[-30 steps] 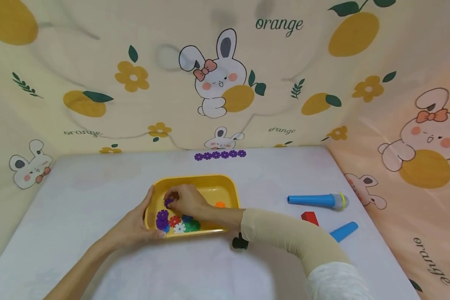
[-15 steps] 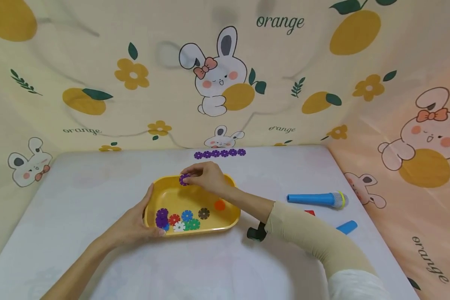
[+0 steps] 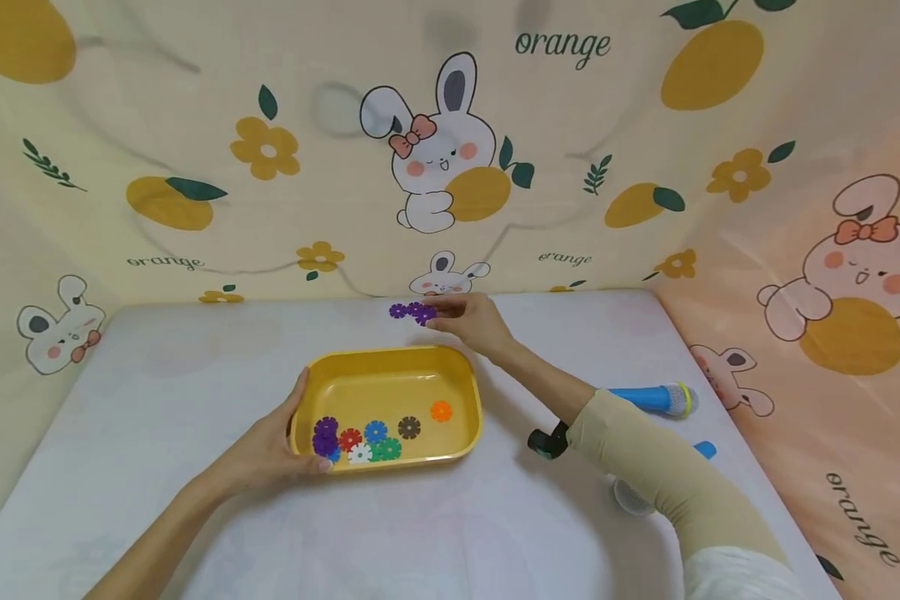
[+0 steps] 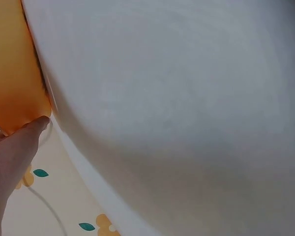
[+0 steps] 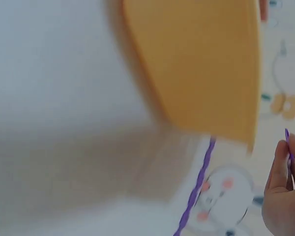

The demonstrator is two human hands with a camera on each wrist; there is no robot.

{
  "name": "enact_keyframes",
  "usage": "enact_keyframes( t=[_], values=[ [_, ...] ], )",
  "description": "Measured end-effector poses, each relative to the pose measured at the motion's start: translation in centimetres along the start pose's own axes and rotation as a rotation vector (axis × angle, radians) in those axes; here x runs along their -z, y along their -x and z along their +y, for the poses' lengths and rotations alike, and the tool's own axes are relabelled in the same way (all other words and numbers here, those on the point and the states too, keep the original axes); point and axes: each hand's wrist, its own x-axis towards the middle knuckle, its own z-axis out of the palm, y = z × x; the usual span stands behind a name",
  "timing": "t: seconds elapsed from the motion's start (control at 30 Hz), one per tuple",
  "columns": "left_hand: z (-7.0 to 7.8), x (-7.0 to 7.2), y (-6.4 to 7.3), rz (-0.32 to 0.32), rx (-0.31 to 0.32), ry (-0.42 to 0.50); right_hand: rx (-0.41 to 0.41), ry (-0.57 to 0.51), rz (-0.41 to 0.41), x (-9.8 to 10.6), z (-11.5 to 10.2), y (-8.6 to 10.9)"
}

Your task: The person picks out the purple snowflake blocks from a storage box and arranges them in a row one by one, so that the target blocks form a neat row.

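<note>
My left hand (image 3: 273,446) grips the left end of a yellow tray (image 3: 390,357), thumb on the near rim and fingers along the side. In the left wrist view that hand (image 4: 19,152) holds the tray's wall (image 4: 19,64). My right hand (image 3: 476,325) pinches a purple snowflake disc (image 3: 424,315) beyond the tray, overlapping a row of purple discs (image 3: 397,311) at the table's back. The right wrist view shows the disc (image 5: 288,142) edge-on between thumb and fingers. Inside the tray lie purple discs (image 3: 326,435), an orange disc (image 3: 441,411) and several others in mixed colours.
To the right lies a blue toy microphone (image 3: 648,399), partly behind the right forearm. Another blue handle (image 3: 705,450) and a grey mesh head (image 3: 633,497) show around the sleeve. A black device (image 3: 547,442) sits at the right wrist. Patterned cloth (image 3: 315,208) stands behind the table.
My right hand has lifted a purple disc out of the tray and carried it back and right to the purple row. My left hand stays on the tray.
</note>
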Motion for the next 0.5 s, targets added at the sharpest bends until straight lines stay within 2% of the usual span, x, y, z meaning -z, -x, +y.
enact_keyframes(
  t=[0.23,0.5],
  values=[
    [-0.1,-0.1,0.0,0.0,0.009,0.01,-0.02,-0.122,0.063,3.5,2.5,-1.0],
    [-0.2,-0.1,0.0,0.007,-0.012,0.022,-0.1,-0.025,0.156,6.8,5.6,-2.3]
  ],
)
